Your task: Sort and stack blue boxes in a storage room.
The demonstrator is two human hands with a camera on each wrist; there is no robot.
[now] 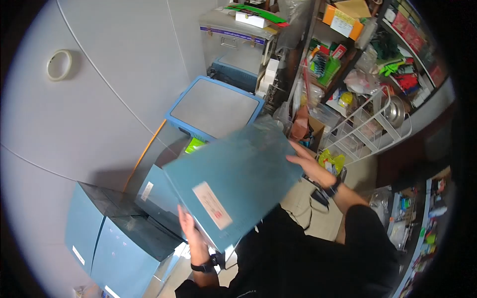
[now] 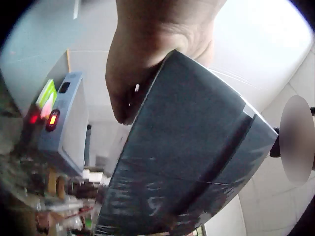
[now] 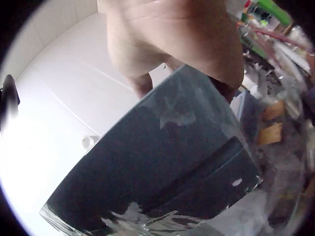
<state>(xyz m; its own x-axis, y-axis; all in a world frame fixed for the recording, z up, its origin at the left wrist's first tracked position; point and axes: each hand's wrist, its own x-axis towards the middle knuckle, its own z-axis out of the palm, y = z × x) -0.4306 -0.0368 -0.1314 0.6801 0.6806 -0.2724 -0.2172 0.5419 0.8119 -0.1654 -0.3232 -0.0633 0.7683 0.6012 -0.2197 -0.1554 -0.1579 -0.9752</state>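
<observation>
Both hands hold a large blue-green box (image 1: pixel 238 169) tilted in front of the body. A white label with a red stamp (image 1: pixel 212 204) is on its upper face, and clear plastic film shows over its far part. My left hand (image 1: pixel 191 231) grips the near left edge; in the left wrist view its fingers and thumb straddle a corner. At the far right corner, my right hand (image 1: pixel 313 168) holds the opposite end, with thumb and fingers on either side in the right wrist view. A dark groove (image 3: pixel 197 174) crosses the box's underside.
Similar blue boxes (image 1: pixel 119 258) with white labels stand at the lower left. Beyond the held box is a blue-rimmed case (image 1: pixel 216 107) with a grey top. A metal chest (image 1: pixel 231 47), cluttered shelves (image 1: pixel 343 54) and a white wire rack (image 1: pixel 367 124) stand further back.
</observation>
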